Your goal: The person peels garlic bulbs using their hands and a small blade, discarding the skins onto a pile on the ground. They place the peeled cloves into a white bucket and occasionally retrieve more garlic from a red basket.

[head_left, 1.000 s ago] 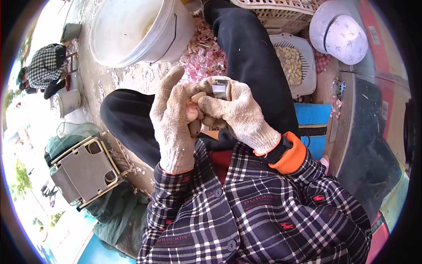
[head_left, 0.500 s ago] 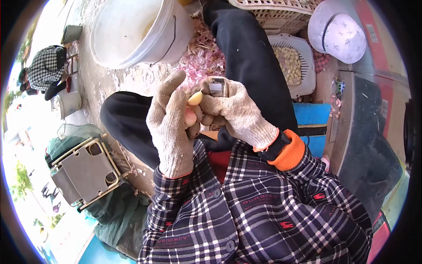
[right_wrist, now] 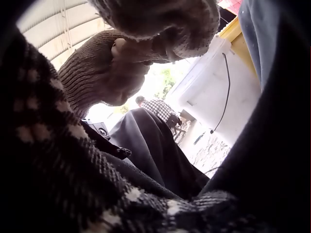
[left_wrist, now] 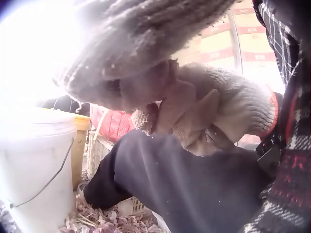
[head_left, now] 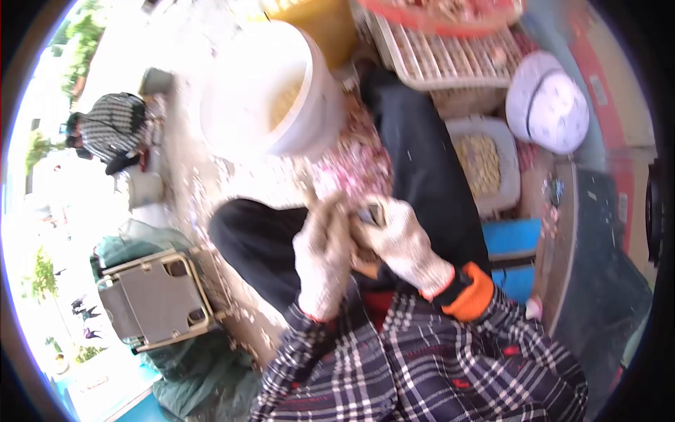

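Observation:
Both hands wear knitted gloves and meet above the lap in the head view, slightly blurred. My left hand (head_left: pixel 323 257) has its fingers curled inward against the right one. A small pale piece, like a garlic clove (right_wrist: pixel 117 48), shows at the left glove in the right wrist view; the fingers hide most of it. On my right hand (head_left: pixel 404 243), a small metal blade (head_left: pixel 370 214) shows beside the bent index finger, and the thumb side presses toward the left fingers. In the left wrist view the right glove (left_wrist: pixel 223 92) is behind the left glove (left_wrist: pixel 146 48).
Ahead stands a white bucket (head_left: pixel 327 105) beside a yellow one (head_left: pixel 327 32). Pink garlic skins (head_left: pixel 355 165) cover the ground. A white basket (head_left: pixel 512 165) of peeled cloves stands right of the leg, below a crate (head_left: pixel 450 60). A folding chair (head_left: pixel 158 295) is at left.
The head view has shifted, placing hands and surroundings lower and farther right. The yellowish clove between the hands half a second ago no longer shows there. The hands remain together.

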{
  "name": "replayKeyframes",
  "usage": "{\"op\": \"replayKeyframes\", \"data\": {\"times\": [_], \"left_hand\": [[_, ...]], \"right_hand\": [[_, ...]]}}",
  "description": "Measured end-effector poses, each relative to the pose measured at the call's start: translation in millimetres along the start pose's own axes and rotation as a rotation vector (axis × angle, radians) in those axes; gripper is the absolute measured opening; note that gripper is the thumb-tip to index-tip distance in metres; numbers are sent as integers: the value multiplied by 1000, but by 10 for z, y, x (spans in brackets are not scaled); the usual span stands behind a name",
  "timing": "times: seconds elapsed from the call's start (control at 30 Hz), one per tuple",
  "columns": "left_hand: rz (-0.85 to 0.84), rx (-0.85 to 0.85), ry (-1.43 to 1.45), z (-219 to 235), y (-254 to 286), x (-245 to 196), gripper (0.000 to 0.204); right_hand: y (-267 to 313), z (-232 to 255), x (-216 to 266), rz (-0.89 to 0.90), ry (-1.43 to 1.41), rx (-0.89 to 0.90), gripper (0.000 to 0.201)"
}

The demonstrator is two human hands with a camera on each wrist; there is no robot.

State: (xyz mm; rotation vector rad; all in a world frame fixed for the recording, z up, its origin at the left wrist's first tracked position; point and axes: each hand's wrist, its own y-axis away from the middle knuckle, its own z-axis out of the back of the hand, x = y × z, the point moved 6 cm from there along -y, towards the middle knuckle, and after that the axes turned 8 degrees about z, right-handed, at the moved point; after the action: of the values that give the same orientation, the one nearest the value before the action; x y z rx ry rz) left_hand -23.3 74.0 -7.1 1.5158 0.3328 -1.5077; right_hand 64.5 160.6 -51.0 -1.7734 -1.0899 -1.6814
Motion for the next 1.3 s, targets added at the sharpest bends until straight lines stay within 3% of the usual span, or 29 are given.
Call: {"op": "replayKeyframes", "data": {"times": [0.03,0.1,0.13,0.17,0.23,0.3,0.37,0.43,0.5,0.63,0.7,0.77,0.83,0.87,0.9,1.0,1.03,1.13,1.2,1.3], "left_hand": [[-5,0,-29,9,-32,17,24],[-17,11,-24,5,-36,3,25],[100,56,73,-5,-57,-120,26],[95,47,52,-28,-16,-27,28],[160,116,237,-76,-51,34,31],[87,108,167,-76,-29,-10,32],[129,131,166,-58,26,-15,32],[209,141,367,-66,92,-64,33],[216,259,473,-1,127,-105,37],[232,307,590,2,183,-149,31],[217,253,516,67,174,-45,30],[211,243,424,83,105,77,28],[180,204,172,102,118,94,28],[176,184,175,124,84,169,26],[190,179,183,125,52,146,26],[-18,94,-160,229,11,83,21],[-12,127,-79,234,-39,123,21],[203,254,528,197,-6,135,20],[191,177,648,196,-24,139,21],[200,215,717,204,-84,162,27]], "right_hand": [[-29,-9,-64,-107,-152,6,17],[-59,-5,42,-110,-248,-13,13],[-128,-3,205,-110,-273,49,15],[-8,-4,115,-293,-400,13,14],[-25,14,100,-281,-432,-31,16],[1,35,115,-280,-415,-56,15],[16,18,3,-286,-420,-53,14],[31,-23,-4,-303,-599,39,11],[24,-11,46,-294,-586,57,12],[70,20,92,-264,-605,-102,10],[44,88,144,-142,-386,-98,13],[37,49,168,-136,-377,-55,15],[-9,10,68,9,-105,8,14],[-7,33,72,-14,105,14,13],[-2,20,181,-28,110,21,13],[84,-60,316,-179,-175,31,15],[105,-84,417,-146,-225,-10,17],[23,-90,392,-144,-491,-2,18],[32,-77,417,-127,-563,-49,21],[-51,-7,395,-78,-521,-86,26]]}}
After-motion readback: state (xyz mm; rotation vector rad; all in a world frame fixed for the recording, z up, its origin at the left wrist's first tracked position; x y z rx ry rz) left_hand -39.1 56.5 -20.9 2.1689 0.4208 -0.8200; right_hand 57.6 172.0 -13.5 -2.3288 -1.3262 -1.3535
